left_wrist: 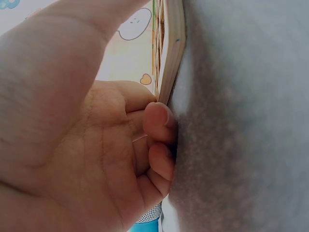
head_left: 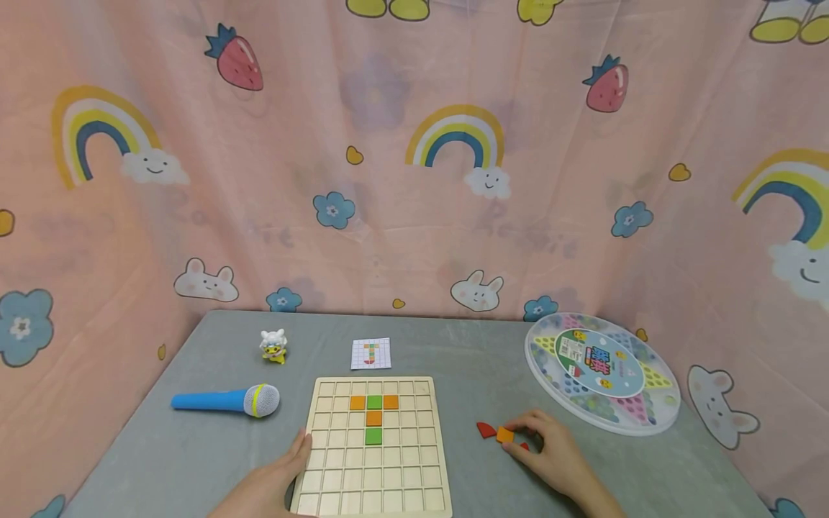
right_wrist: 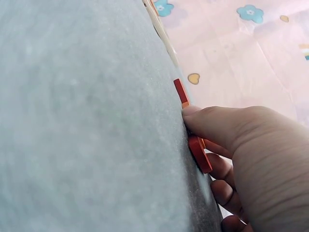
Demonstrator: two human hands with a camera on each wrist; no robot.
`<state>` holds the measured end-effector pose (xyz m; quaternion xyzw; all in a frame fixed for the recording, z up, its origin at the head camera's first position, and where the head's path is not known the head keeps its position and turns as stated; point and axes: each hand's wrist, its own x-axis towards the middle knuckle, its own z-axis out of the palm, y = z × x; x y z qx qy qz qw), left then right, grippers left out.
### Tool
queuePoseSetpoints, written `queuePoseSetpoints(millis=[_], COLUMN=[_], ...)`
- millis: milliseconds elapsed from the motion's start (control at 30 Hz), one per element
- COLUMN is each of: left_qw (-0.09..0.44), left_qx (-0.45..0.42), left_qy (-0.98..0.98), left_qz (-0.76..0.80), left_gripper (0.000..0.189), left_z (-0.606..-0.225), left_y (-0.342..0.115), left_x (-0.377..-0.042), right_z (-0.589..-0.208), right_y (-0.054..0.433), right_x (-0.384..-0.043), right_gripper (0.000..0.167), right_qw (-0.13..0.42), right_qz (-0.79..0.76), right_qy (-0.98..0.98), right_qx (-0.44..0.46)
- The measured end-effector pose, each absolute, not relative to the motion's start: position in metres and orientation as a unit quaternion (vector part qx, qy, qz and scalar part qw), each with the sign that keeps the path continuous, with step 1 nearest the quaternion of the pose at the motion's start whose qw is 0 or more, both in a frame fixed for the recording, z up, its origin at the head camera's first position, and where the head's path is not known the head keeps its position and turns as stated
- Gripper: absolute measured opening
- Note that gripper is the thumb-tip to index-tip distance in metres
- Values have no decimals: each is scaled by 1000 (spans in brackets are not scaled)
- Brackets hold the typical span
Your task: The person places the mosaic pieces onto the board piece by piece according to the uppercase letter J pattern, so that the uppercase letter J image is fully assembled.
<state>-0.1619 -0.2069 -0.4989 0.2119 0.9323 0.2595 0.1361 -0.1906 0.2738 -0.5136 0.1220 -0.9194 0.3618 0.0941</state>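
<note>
A wooden grid board (head_left: 404, 458) lies on the grey table, with orange and green square tiles forming a T-like shape in its upper cells. My left hand (head_left: 268, 478) grips the board at its near left side; in the left wrist view, curled fingers (left_wrist: 159, 121) meet the board's edge (left_wrist: 173, 53). To the right of the board, my right hand (head_left: 558, 457) pinches an orange square tile (head_left: 504, 434) between thumb and finger, at the tabletop. A red quarter-round piece (head_left: 486, 430) lies just left of that tile. Another red piece (right_wrist: 200, 154) sits under the right hand, partly hidden in the head view.
Behind the board lies a small card (head_left: 371, 354) printed with a coloured grid pattern. A blue toy microphone (head_left: 210, 401) and a small white-and-yellow figurine (head_left: 274, 347) are on the left. A round game board (head_left: 602, 374) occupies the far right. A pink patterned curtain (head_left: 388, 244) hangs behind.
</note>
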Motion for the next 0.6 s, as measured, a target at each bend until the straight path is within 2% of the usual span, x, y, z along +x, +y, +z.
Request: queuePoseSetpoints(millis=[167,433,600], left_qw=[129,165,178], left_qx=[215,207,190], left_qy=[934,927,926], left_qz=[254,266,273], left_gripper=[115,117,121], left_z=[-500,-498,-497], left_y=[-207,-207,-206], left_x=[-162,-166,-166], right_z=[-512,-511,-511], right_y=[275,274,272], right_x=[-191,-192,-192], right_gripper=[18,16,15], right_qw=[82,66,84], right_qz=[362,352,350], right_qy=[-922,-931,-931], right_qx=[112,76,56])
